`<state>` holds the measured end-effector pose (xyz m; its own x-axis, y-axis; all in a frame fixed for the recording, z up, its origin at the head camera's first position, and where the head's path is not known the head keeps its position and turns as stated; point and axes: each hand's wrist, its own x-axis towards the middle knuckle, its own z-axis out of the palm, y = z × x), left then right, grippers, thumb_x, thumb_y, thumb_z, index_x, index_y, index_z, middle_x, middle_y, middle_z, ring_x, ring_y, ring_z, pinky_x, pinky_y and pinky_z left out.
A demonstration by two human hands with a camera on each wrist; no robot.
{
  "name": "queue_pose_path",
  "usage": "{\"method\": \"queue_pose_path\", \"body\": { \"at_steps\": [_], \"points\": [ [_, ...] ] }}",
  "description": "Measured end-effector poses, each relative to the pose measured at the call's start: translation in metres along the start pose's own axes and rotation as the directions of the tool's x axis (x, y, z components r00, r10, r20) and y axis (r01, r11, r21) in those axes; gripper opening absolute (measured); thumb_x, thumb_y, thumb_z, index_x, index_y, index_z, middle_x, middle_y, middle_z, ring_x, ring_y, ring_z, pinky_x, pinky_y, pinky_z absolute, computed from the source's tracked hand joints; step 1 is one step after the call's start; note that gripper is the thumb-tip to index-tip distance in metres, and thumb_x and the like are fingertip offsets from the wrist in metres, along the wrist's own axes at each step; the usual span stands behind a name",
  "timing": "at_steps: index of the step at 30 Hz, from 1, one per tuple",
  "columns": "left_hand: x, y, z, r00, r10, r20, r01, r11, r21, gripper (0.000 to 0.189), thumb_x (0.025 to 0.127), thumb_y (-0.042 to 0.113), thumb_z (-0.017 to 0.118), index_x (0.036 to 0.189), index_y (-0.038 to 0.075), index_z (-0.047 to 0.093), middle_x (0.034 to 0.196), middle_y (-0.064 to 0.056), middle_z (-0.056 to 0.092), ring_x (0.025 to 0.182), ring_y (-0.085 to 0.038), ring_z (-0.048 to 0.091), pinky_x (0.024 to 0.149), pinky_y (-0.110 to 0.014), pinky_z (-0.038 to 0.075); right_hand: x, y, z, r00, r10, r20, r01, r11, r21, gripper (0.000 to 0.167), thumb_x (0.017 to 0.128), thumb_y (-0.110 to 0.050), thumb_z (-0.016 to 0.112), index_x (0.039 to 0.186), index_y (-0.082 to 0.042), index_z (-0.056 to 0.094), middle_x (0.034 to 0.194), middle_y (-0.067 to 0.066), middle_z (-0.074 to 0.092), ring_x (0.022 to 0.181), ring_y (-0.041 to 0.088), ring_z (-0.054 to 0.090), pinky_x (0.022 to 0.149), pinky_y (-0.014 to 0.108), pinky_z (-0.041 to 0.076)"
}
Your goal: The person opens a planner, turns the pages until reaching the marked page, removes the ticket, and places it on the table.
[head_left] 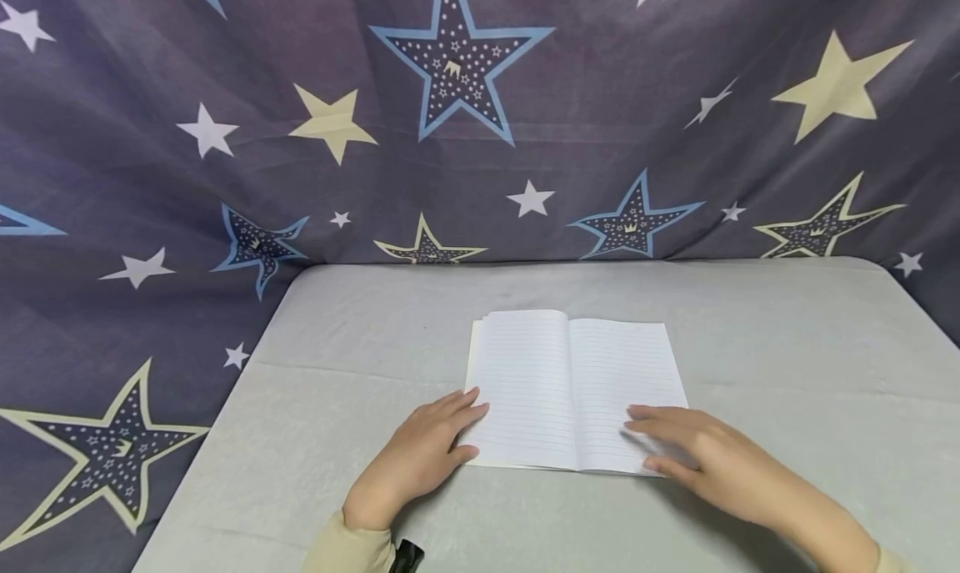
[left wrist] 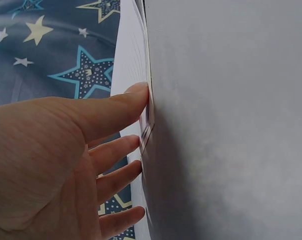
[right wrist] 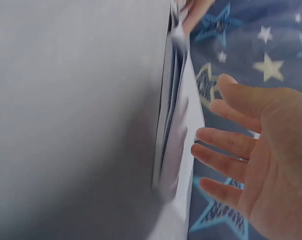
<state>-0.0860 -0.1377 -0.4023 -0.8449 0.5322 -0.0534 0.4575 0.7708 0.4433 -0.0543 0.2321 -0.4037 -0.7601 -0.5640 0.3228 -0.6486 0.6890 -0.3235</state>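
Note:
An open notebook [head_left: 525, 389] with lined white pages lies on the grey-covered table in the head view. My left hand [head_left: 423, 448] rests at its lower left edge, fingertips on the margin of the left page. In the left wrist view, the thumb [left wrist: 111, 112] of that hand touches the edge of the notebook [left wrist: 128, 60], and the other fingers are loosely extended. Over the lower right page hovers my right hand [head_left: 705, 452], holding nothing. From the right wrist, its fingers [right wrist: 225, 142] appear spread and apart from the notebook's pages [right wrist: 190, 100].
A light grey cloth covers the table [head_left: 360, 331], its rounded far corners in sight. Behind and to the left hangs a dark curtain [head_left: 465, 181] printed with stars. A black strap [head_left: 407, 555] is at my left wrist beside a beige sleeve [head_left: 348, 548].

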Motion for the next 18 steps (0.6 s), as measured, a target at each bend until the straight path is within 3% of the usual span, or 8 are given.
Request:
{"method": "queue_pose_path", "body": {
  "at_steps": [3,6,12,18],
  "points": [
    [0.0,-0.001,0.001,1.0,-0.001,0.0,0.001,1.0,0.005,0.052,0.092,0.016,0.071,0.14,0.005,0.056,0.152,-0.013,0.044,0.139,-0.036,0.039,0.111,-0.055,0.033,-0.007,0.017,-0.003,0.999,0.038,0.002,-0.038,0.999,0.009,0.05,0.079,-0.024,0.083,0.126,-0.017,0.069,0.132,0.006,0.063,0.119,0.031,0.059,0.109,0.006,0.02],
    [0.0,-0.002,0.001,1.0,-0.003,0.001,0.003,1.0,0.006,0.052,0.092,0.017,0.071,0.14,0.006,0.056,0.152,-0.013,0.044,0.139,-0.036,0.039,0.111,-0.055,0.034,-0.014,0.033,-0.003,0.998,0.06,0.029,-0.061,0.998,0.028,0.059,0.074,-0.024,0.086,0.129,-0.014,0.066,0.136,0.014,0.059,0.121,0.04,0.054,0.106,0.002,0.008],
    [-0.001,-0.002,0.002,1.0,-0.006,0.01,0.006,1.0,0.002,0.052,0.092,0.017,0.071,0.141,0.006,0.055,0.152,-0.012,0.043,0.14,-0.035,0.038,0.111,-0.055,0.034,-0.023,0.053,-0.001,0.995,0.066,0.081,-0.07,0.997,0.046,0.074,0.064,-0.036,0.089,0.13,-0.013,0.066,0.142,0.021,0.052,0.124,0.044,0.048,0.103,0.001,0.008],
    [-0.001,-0.003,0.001,1.0,-0.001,0.0,0.001,1.0,0.004,0.052,0.092,0.017,0.07,0.14,0.006,0.056,0.152,-0.012,0.044,0.14,-0.035,0.039,0.111,-0.054,0.034,-0.02,0.057,0.002,0.998,0.05,0.039,-0.05,0.999,0.002,0.069,0.06,-0.041,0.088,0.12,-0.011,0.073,0.138,0.02,0.056,0.12,0.044,0.053,0.104,0.002,0.009]
  ]
}}
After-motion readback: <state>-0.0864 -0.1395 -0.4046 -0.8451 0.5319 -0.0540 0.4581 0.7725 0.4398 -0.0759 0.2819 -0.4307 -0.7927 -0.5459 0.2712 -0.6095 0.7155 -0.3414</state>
